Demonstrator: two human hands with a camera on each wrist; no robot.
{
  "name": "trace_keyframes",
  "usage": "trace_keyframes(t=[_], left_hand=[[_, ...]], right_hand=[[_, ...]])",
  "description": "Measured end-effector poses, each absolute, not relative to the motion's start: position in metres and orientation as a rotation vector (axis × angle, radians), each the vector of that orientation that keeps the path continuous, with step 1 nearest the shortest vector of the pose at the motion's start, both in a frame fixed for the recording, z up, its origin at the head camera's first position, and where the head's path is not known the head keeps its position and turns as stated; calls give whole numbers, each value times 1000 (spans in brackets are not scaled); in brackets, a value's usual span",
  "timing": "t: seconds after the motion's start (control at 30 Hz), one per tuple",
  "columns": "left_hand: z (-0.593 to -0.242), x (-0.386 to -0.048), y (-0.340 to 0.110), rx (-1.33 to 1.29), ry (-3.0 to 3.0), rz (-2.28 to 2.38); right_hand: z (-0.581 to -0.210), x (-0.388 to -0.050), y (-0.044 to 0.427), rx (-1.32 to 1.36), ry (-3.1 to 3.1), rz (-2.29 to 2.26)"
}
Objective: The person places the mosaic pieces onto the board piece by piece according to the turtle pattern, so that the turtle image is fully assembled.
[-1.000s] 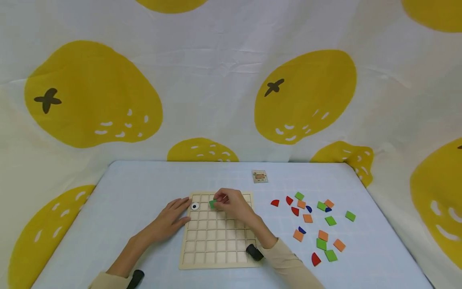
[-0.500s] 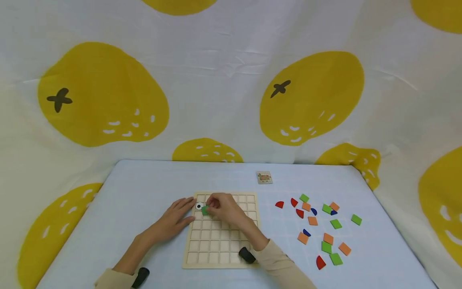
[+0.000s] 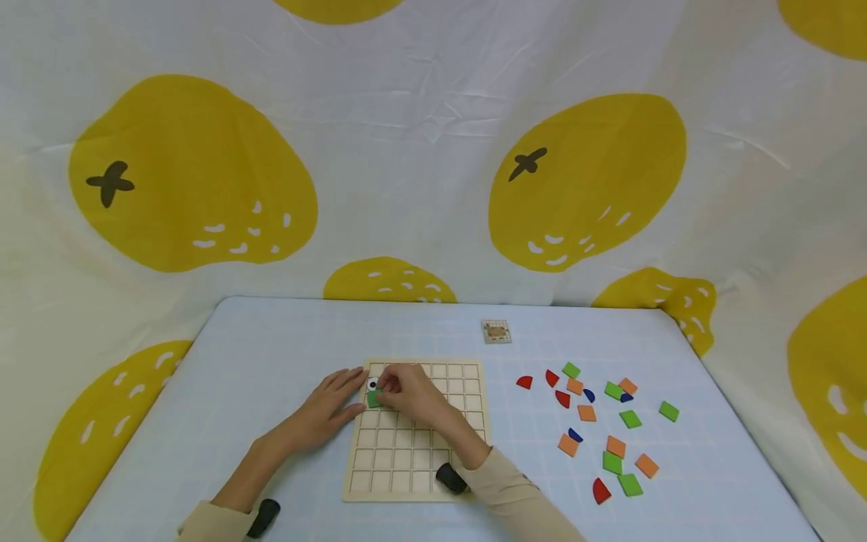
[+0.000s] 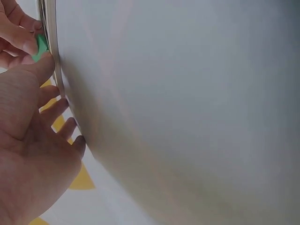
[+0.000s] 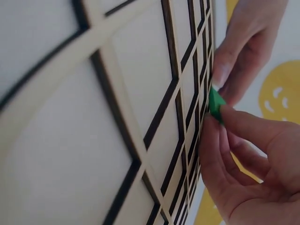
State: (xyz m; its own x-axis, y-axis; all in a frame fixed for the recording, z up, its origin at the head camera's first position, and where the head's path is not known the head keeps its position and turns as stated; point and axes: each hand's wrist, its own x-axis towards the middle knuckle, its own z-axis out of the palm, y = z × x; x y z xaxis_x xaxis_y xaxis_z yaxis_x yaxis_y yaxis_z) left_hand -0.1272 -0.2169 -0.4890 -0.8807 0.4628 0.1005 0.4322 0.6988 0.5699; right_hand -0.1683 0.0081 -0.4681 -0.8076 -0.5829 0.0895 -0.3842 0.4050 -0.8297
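Observation:
A pale wooden grid board (image 3: 400, 459) lies on the table. My right hand (image 3: 411, 393) pinches a green square tile (image 3: 373, 399) between thumb and fingers over the board's left column; the right wrist view shows the same green tile (image 5: 215, 104) tilted against the grid. Just above that spot sits a white tile with a black dot (image 3: 372, 384), in a cell near the top left. My left hand (image 3: 327, 410) rests with fairly straight fingers against the board's left edge, and in the left wrist view its thumb is close to the tile.
Right of the board lie scattered green squares (image 3: 630, 485), orange squares (image 3: 646, 465), red quarter-circles (image 3: 600, 491) and blue half-circles (image 3: 575, 435). A small picture card (image 3: 497, 331) is behind the board, toward the back of the table. A fabric with yellow fruit hangs behind.
My right hand has carried the green tile left across the board, to the cell area below the dotted tile. My left hand stays at the board's edge. The head view has shifted slightly.

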Motion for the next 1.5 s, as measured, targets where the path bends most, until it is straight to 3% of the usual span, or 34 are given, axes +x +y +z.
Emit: trace_keyframes(t=[0.67,1.5], left_hand=[[-481,-128,-213,785,2831,964],[-483,-129,-219,749,2820,902]], right_hand=[[-463,-166,6,-821,2527,-1243],[-458,-166,59,-869,2561,-1234]])
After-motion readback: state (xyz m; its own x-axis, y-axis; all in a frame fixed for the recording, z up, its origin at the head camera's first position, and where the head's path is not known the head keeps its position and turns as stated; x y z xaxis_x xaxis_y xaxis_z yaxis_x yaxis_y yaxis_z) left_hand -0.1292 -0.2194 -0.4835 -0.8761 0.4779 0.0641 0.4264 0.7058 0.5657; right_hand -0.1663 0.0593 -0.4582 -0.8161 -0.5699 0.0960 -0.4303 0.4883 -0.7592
